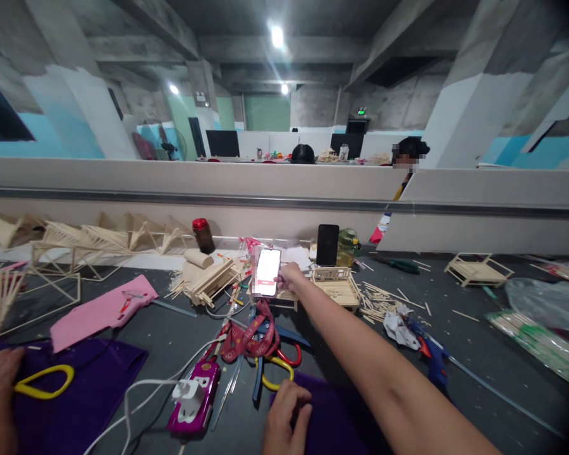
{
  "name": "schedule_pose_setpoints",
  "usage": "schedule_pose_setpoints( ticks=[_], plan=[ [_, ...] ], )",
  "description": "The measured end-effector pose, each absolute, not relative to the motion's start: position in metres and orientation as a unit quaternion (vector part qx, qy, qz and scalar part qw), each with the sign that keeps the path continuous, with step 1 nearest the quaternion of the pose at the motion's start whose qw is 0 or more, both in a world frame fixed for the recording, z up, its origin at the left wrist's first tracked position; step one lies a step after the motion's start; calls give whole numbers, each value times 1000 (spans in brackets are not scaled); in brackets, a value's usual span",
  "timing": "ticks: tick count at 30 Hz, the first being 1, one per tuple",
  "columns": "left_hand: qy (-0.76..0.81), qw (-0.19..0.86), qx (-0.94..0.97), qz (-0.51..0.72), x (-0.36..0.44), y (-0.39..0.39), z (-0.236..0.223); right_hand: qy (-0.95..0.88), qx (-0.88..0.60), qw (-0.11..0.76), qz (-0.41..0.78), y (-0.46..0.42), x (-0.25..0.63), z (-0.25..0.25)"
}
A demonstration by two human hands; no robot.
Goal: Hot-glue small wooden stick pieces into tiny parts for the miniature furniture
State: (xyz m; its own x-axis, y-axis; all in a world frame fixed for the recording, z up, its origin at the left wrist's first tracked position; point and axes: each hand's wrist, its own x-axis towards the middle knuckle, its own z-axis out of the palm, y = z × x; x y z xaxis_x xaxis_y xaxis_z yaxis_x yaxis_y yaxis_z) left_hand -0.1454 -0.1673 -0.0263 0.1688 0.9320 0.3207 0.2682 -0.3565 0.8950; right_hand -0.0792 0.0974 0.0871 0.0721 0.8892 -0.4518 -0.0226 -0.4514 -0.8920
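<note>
My right hand (291, 278) reaches forward and grips the right edge of a phone (267, 270) with a lit white screen, one digit over the edge. The phone is upright above the clutter, near a small stick-built model (336, 291). My left hand (287, 417) rests low in the middle, loosely curled with the thumb apart and nothing visible in it. Just ahead of it lie yellow-handled scissors (277, 373), red-handled scissors (291, 355) and a red lettered lanyard (251, 341). Purple cloth (327, 404) lies to its right.
Another person's hand (0, 392) is at far left by a yellow scissor handle (45, 382). A purple power strip (196, 398) trails white cables. A blue glue gun (434, 360), loose sticks (384, 300), a dark phone (327, 245) and a red-capped bottle (203, 235) stand or lie around. A low partition (284, 218) runs behind.
</note>
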Motion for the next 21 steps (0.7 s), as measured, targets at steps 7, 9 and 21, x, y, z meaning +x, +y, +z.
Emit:
schedule_pose_setpoints(
  ticks=[7,9,21],
  plan=[
    [445,343,698,443,-147,-167,-20,-461,-589,462,476,41,-50,111],
    [455,341,699,433,-147,-166,-17,-489,-569,487,447,11,-33,108],
    [539,467,430,553,-110,-148,22,-581,-560,492,326,-125,33,42]
  ],
)
